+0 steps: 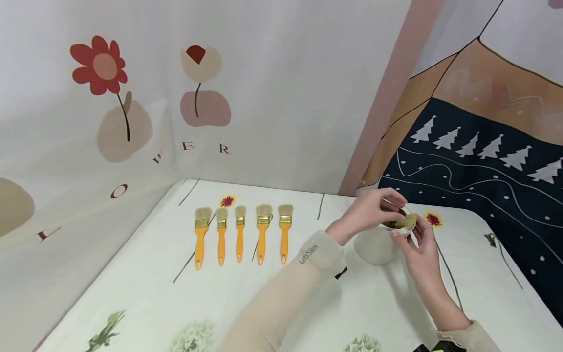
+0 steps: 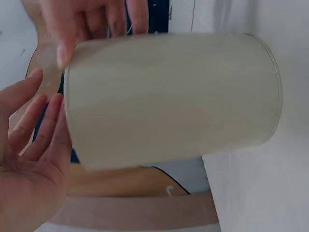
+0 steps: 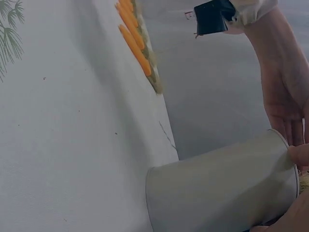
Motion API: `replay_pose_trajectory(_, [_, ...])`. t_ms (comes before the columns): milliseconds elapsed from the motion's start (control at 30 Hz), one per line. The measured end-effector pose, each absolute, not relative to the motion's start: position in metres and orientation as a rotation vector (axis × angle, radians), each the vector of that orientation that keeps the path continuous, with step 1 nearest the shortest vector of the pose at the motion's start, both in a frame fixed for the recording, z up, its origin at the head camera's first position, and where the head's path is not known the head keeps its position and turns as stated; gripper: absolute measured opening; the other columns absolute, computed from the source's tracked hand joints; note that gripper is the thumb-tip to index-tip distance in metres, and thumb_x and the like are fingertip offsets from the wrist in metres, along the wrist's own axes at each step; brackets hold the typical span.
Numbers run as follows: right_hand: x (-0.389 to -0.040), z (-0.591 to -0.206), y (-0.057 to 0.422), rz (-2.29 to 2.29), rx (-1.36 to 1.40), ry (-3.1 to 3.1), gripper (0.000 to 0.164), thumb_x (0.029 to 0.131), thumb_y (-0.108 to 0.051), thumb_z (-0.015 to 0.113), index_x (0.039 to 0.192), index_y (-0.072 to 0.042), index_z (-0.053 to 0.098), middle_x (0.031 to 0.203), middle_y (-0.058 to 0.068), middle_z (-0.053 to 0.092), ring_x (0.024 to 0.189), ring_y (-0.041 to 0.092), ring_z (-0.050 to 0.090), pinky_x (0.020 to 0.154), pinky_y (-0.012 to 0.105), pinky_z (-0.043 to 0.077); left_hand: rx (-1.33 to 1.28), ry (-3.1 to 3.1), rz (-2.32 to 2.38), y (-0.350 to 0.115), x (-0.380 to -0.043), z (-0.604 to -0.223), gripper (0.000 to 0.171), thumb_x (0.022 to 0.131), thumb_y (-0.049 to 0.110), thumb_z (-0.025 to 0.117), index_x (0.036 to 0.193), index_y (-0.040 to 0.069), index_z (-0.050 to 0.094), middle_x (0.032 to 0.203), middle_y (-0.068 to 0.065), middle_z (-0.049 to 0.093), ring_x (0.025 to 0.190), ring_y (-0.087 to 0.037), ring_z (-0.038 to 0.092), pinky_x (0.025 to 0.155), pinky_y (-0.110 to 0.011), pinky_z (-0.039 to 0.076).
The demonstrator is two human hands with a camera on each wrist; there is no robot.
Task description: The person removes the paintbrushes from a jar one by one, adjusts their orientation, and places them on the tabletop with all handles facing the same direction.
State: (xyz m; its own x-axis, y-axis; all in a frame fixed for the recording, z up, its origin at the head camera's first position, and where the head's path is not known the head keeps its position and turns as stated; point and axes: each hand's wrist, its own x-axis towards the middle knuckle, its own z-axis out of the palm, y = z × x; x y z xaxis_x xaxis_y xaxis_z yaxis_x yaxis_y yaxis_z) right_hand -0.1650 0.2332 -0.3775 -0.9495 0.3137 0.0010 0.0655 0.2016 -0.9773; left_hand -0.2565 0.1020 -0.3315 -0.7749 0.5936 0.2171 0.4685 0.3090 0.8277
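A tall cream cylindrical container [image 1: 374, 247] stands on the table, with tan paintbrush bristles [image 1: 406, 221] showing at its mouth. My left hand [image 1: 373, 209] is over the opening, thumb and fingers apart; in the left wrist view its fingers [image 2: 46, 125] extend loosely beside the rim. On the near right side, my right hand [image 1: 422, 252] holds the rim, its thumb on the outside and its fingers around the far side. The right wrist view shows the container's smooth wall [image 3: 222, 188] and both hands at the rim. The inside of the container is mostly hidden.
Several paintbrushes with orange handles [image 1: 261, 242] lie in a row left of the container, bristles pointing away. The white tablecloth [image 1: 145, 274] has printed flowers and stems. Patterned curtains [image 1: 281, 98] hang behind the table and along its sides.
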Motion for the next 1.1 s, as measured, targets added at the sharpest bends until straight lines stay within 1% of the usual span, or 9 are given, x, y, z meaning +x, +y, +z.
replay_pose_trajectory(67, [-0.164, -0.378, 0.234, 1.844, -0.361, -2.267, 0.080, 0.100, -0.015, 0.059, 0.160, -0.012, 0.005, 0.169, 0.006, 0.007, 0.157, 0.020, 0.010, 0.127, 0.037, 0.019, 1.010, 2.454, 1.387, 0.110, -0.254, -0.332, 0.032, 0.088, 0.019, 0.077, 0.118, 0.015, 0.067, 0.115, 0.002, 0.072, 0.097, 0.001, 0.068, 0.077, -0.004, 0.050])
replay_pose_trajectory(133, [-0.163, -0.378, 0.235, 1.836, -0.368, -2.276, 0.080, 0.101, -0.016, 0.058, 0.160, -0.012, 0.005, 0.169, 0.006, 0.006, 0.157, 0.020, 0.010, 0.127, 0.036, 0.019, 0.995, 2.507, 1.290, 0.117, -0.251, -0.332, 0.031, 0.087, 0.022, 0.078, 0.116, 0.018, 0.068, 0.111, 0.007, 0.072, 0.093, 0.004, 0.066, 0.075, -0.003, 0.049])
replay_pose_trajectory(300, [-0.158, -0.380, 0.238, 1.845, -0.391, -2.262, 0.080, 0.101, -0.017, 0.057, 0.161, -0.013, 0.004, 0.169, 0.006, 0.004, 0.157, 0.021, 0.008, 0.126, 0.034, 0.018, 0.953, 2.735, 1.001, 0.134, -0.243, -0.335, 0.017, 0.090, 0.030, 0.075, 0.106, 0.028, 0.071, 0.097, 0.019, 0.071, 0.082, 0.011, 0.059, 0.067, -0.001, 0.043])
replay_pose_trajectory(367, [-0.158, -0.381, 0.240, 1.862, -0.390, -2.237, 0.081, 0.101, -0.016, 0.058, 0.161, -0.013, 0.004, 0.169, 0.006, 0.004, 0.157, 0.020, 0.007, 0.126, 0.032, 0.018, 0.938, 2.822, 0.919, 0.139, -0.240, -0.336, 0.013, 0.091, 0.033, 0.073, 0.104, 0.031, 0.073, 0.094, 0.021, 0.071, 0.079, 0.012, 0.056, 0.064, -0.001, 0.041])
replay_pose_trajectory(467, [-0.158, -0.380, 0.240, 1.856, -0.380, -2.230, 0.080, 0.101, -0.014, 0.058, 0.160, -0.012, 0.004, 0.169, 0.008, 0.005, 0.157, 0.021, 0.008, 0.126, 0.032, 0.018, 0.903, 2.914, 0.897, 0.142, -0.237, -0.338, 0.009, 0.093, 0.034, 0.071, 0.101, 0.032, 0.074, 0.091, 0.022, 0.072, 0.074, 0.011, 0.055, 0.059, -0.002, 0.039])
replay_pose_trajectory(633, [-0.161, -0.377, 0.238, 1.819, -0.385, -2.266, 0.081, 0.101, -0.014, 0.058, 0.161, -0.012, 0.004, 0.169, 0.008, 0.006, 0.157, 0.023, 0.011, 0.126, 0.034, 0.020, 0.843, 2.962, 1.095, 0.138, -0.237, -0.340, 0.008, 0.095, 0.030, 0.069, 0.102, 0.029, 0.073, 0.091, 0.019, 0.073, 0.072, 0.011, 0.055, 0.058, -0.001, 0.040])
replay_pose_trajectory(900, [-0.164, -0.375, 0.232, 1.801, -0.380, -2.305, 0.080, 0.101, -0.015, 0.057, 0.160, -0.011, 0.003, 0.169, 0.006, 0.007, 0.156, 0.024, 0.013, 0.125, 0.037, 0.021, 0.835, 2.904, 1.422, 0.128, -0.241, -0.346, 0.009, 0.096, 0.023, 0.068, 0.104, 0.022, 0.073, 0.098, 0.012, 0.076, 0.077, 0.010, 0.060, 0.064, 0.002, 0.044])
replay_pose_trajectory(1000, [-0.165, -0.376, 0.232, 1.798, -0.387, -2.312, 0.081, 0.101, -0.015, 0.058, 0.161, -0.011, 0.003, 0.169, 0.007, 0.008, 0.156, 0.024, 0.013, 0.125, 0.038, 0.021, 0.814, 2.840, 1.597, 0.125, -0.242, -0.346, 0.009, 0.096, 0.019, 0.068, 0.103, 0.018, 0.073, 0.101, 0.007, 0.077, 0.083, 0.007, 0.066, 0.069, 0.002, 0.047])
replay_pose_trajectory(1100, [-0.165, -0.376, 0.231, 1.791, -0.391, -2.315, 0.081, 0.101, -0.016, 0.058, 0.161, -0.012, 0.004, 0.169, 0.007, 0.008, 0.156, 0.024, 0.013, 0.125, 0.038, 0.021, 0.794, 2.752, 1.803, 0.121, -0.243, -0.343, 0.010, 0.096, 0.015, 0.067, 0.104, 0.012, 0.072, 0.103, 0.001, 0.076, 0.089, 0.000, 0.070, 0.073, 0.000, 0.050])
